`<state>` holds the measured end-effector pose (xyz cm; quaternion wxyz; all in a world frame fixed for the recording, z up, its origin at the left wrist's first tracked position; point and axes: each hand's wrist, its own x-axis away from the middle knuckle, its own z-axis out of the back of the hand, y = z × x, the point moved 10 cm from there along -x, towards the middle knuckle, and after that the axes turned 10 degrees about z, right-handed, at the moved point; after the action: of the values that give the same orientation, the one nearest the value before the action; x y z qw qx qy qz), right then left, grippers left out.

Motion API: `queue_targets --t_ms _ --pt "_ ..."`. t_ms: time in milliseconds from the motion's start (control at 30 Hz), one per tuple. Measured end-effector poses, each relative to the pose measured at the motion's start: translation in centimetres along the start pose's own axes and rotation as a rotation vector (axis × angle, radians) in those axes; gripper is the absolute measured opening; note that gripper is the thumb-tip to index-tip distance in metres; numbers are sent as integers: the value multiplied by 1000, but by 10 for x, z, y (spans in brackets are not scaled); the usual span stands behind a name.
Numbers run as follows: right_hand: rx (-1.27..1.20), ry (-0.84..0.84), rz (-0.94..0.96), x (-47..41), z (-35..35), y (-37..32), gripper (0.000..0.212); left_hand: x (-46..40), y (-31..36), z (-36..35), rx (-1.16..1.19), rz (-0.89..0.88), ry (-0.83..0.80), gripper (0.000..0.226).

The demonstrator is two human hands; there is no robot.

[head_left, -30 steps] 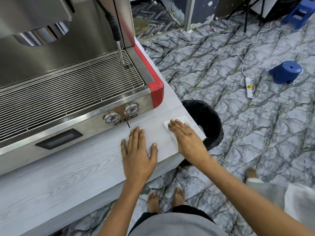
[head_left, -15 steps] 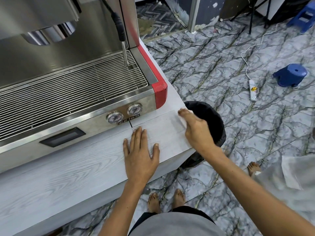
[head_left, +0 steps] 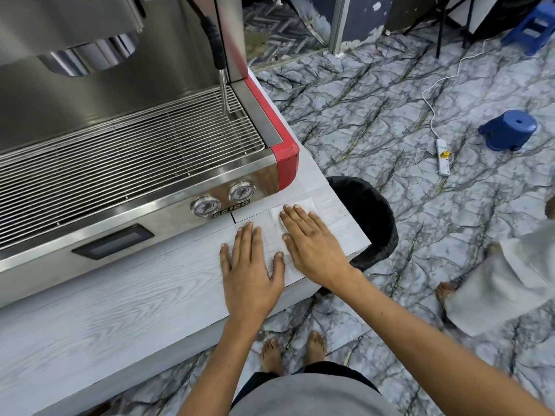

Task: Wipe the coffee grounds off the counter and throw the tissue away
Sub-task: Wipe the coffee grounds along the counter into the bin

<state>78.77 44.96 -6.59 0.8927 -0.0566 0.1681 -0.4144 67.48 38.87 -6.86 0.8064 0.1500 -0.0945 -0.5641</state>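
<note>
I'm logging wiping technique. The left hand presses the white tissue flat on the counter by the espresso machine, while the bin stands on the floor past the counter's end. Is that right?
One thing is off: the right hand presses the tissue, not the left. The left hand lies flat on the bare counter beside it. The head view shows this; the espresso machine and the bin are as you said.
</note>
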Motion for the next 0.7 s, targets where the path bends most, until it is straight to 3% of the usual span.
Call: queue_targets --t_ms 700 --pt "-139 90 -28 27 25 65 37 -2 3 -6 51 -7 -42 71"
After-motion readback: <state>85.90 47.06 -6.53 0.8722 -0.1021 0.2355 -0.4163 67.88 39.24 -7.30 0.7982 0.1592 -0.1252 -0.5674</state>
